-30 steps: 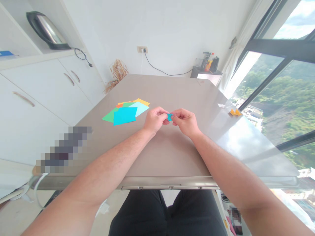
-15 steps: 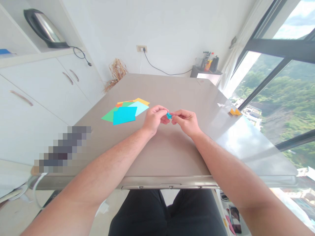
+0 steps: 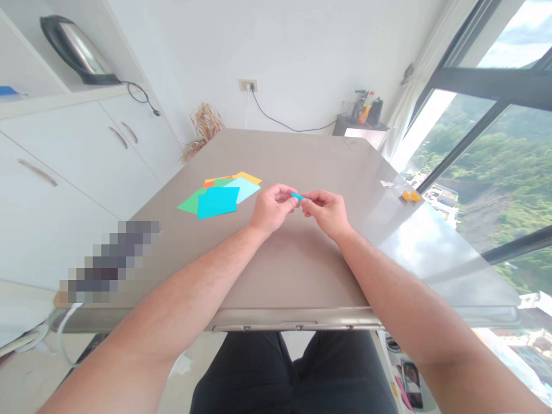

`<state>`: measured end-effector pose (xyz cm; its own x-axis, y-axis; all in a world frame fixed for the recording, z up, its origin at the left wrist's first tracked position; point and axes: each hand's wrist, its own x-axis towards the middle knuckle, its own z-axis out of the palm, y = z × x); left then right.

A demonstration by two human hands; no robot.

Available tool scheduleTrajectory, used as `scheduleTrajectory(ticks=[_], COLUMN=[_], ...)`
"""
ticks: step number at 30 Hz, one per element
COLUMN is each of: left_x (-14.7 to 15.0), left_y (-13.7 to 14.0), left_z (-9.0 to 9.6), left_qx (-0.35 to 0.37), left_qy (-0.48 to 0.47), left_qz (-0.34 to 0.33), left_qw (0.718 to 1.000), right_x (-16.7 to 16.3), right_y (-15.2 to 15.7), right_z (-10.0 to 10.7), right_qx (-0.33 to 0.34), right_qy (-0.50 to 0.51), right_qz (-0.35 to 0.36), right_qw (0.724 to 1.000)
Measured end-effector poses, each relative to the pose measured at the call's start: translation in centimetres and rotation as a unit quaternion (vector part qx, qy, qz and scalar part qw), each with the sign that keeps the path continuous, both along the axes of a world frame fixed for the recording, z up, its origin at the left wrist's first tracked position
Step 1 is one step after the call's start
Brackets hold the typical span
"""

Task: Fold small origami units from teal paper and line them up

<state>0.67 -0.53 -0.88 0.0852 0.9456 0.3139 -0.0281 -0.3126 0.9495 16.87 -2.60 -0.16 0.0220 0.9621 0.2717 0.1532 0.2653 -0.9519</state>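
Note:
A small folded piece of blue paper (image 3: pixel 297 196) is pinched between my two hands, above the middle of the table. My left hand (image 3: pixel 272 208) is closed on its left end, thumb and fingertips together. From the right, my right hand (image 3: pixel 326 210) grips the other end in the same way. The fingers cover most of the paper, so its full shape is hidden. Left of my left hand lies a fanned pile of coloured sheets, with a bright blue sheet (image 3: pixel 218 202) on top and green, pale blue, orange and yellow ones under it.
A folded yellow paper piece (image 3: pixel 411 196) sits at the table's right edge, beside a clear scrap (image 3: pixel 387 184). The grey table (image 3: pixel 297 270) spans the space before me. A blurred-out dark object (image 3: pixel 114 261) is at its left edge. A window (image 3: pixel 487 144) borders the right side.
The blue paper has turned between my fingers and now shows as a thin, slanted strip. My fingertips have shifted slightly around it; the sheets on the table have stayed put.

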Motion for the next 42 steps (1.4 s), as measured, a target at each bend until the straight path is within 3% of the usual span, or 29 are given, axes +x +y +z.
scheduleTrajectory(ticks=[14,20,26,42], left_x=[-0.18,-0.20,0.09,0.03], left_y=[0.23,0.30,-0.22,-0.10], left_z=[-0.13,-0.26,-0.44,-0.71], left_qx=[0.027,0.098,0.194,0.264], left_qy=[0.004,0.058,0.114,0.148], left_qz=[0.007,0.082,0.102,0.120], left_qw=[1.000,0.990,0.969,0.946], right_x=[-0.19,-0.08,-0.22,-0.18], right_y=[0.20,0.20,0.40,0.57], right_z=[-0.19,-0.14,-0.33,-0.51], right_qx=[0.009,-0.022,-0.013,-0.026], right_qy=[0.045,0.056,0.090,0.093], right_qz=[-0.014,-0.029,-0.016,-0.001], right_qw=[0.999,0.998,0.996,0.995])
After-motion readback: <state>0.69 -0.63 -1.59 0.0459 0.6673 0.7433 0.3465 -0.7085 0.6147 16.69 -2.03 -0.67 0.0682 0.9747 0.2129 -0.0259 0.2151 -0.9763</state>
